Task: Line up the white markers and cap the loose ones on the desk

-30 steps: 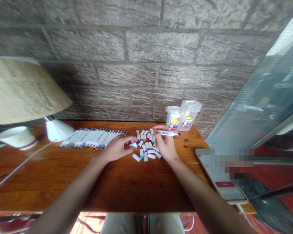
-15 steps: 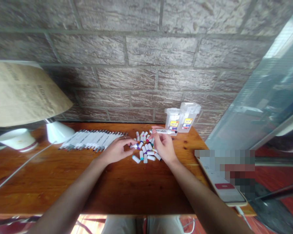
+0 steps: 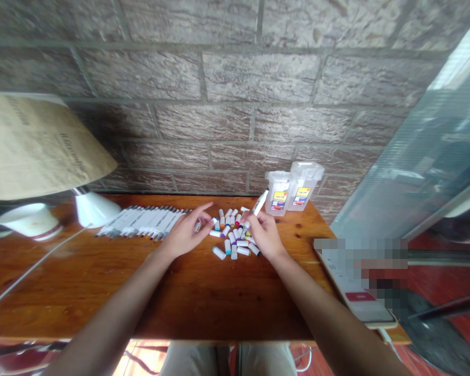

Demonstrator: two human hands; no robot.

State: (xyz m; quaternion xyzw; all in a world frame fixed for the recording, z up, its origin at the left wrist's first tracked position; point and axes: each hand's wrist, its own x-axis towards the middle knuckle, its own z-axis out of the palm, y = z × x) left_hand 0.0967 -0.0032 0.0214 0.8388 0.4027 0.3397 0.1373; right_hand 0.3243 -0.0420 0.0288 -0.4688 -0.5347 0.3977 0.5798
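My right hand (image 3: 263, 235) is closed round a white marker (image 3: 258, 204) that points up and away toward the wall. Just below it lies a loose pile of marker caps (image 3: 233, 236) with coloured ends on the wooden table (image 3: 203, 292). My left hand (image 3: 186, 232) hovers at the left edge of that pile with its fingers pinched on a small cap (image 3: 216, 224). A row of uncapped white markers (image 3: 144, 222) lies side by side left of my left hand.
Two clear plastic marker boxes (image 3: 292, 190) stand against the brick wall behind the caps. A lamp with a tan shade (image 3: 35, 146) and white base (image 3: 92, 208) sits at the left, its cord crossing the table. A phone (image 3: 356, 292) lies at the right edge.
The marker in my right hand has swung from lying level to pointing up and away. My left hand has lifted and moved slightly right, pinching a cap.
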